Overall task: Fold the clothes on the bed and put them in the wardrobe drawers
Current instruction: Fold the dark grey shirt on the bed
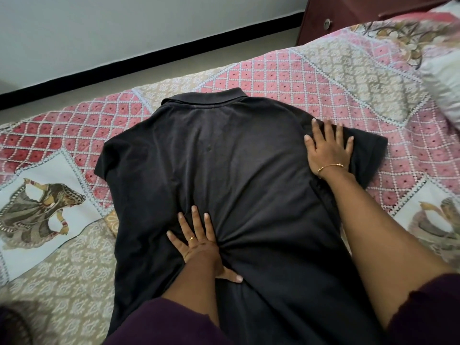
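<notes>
Black polo shirt on pink-and-beige diamond-patterned bedspread

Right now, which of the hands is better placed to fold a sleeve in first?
Probably the right hand: it lies flat on the black polo shirt right at that sleeve, near its edge. The left hand presses the shirt's middle, far from its sleeve.

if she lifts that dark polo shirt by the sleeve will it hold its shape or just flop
Probably flop: the dark polo shirt already bunches into creases under the left hand. It looks light, thin knit, lying flat under the right hand. It would likely drag rather than slide on the textured quilt.
</notes>
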Demonstrator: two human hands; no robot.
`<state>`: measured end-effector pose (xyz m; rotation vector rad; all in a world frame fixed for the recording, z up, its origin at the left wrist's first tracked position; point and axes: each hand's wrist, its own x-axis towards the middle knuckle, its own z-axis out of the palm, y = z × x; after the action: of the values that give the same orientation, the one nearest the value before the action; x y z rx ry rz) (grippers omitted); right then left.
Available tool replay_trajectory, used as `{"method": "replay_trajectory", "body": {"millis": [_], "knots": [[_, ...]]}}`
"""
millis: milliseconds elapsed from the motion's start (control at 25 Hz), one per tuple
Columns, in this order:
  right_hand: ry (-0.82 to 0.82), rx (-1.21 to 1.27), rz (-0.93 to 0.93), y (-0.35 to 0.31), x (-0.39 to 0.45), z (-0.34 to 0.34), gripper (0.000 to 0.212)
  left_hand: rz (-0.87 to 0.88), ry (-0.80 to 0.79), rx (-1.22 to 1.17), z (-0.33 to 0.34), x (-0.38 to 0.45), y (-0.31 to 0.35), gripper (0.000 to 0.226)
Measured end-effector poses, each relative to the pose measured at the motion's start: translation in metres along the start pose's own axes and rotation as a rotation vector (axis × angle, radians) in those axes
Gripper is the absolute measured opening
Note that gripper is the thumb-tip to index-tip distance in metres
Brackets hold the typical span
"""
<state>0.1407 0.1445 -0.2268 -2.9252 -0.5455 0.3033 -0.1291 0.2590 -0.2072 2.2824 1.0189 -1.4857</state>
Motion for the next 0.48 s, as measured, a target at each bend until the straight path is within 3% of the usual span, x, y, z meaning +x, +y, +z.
{"method": "replay_trajectory", "body": {"millis": [160, 320, 480], "knots": [[0.021, 0.104, 0.056, 0.003, -0.013, -0.007, 0.052, -0.004, 0.022, -0.001, 0.001, 0.0, 0.0, 0.154], [0.227, 0.177, 0.34, 0.011, -0.06, -0.009, 0.042, -0.015, 0.049, -0.002, 0.001, 0.0, -0.002, 0.155], [0.293, 0.302, 0.558, 0.026, -0.089, -0.011, 0.066, -0.014, 0.068, -0.009, 0.003, -0.002, -0.002, 0.155]]}}
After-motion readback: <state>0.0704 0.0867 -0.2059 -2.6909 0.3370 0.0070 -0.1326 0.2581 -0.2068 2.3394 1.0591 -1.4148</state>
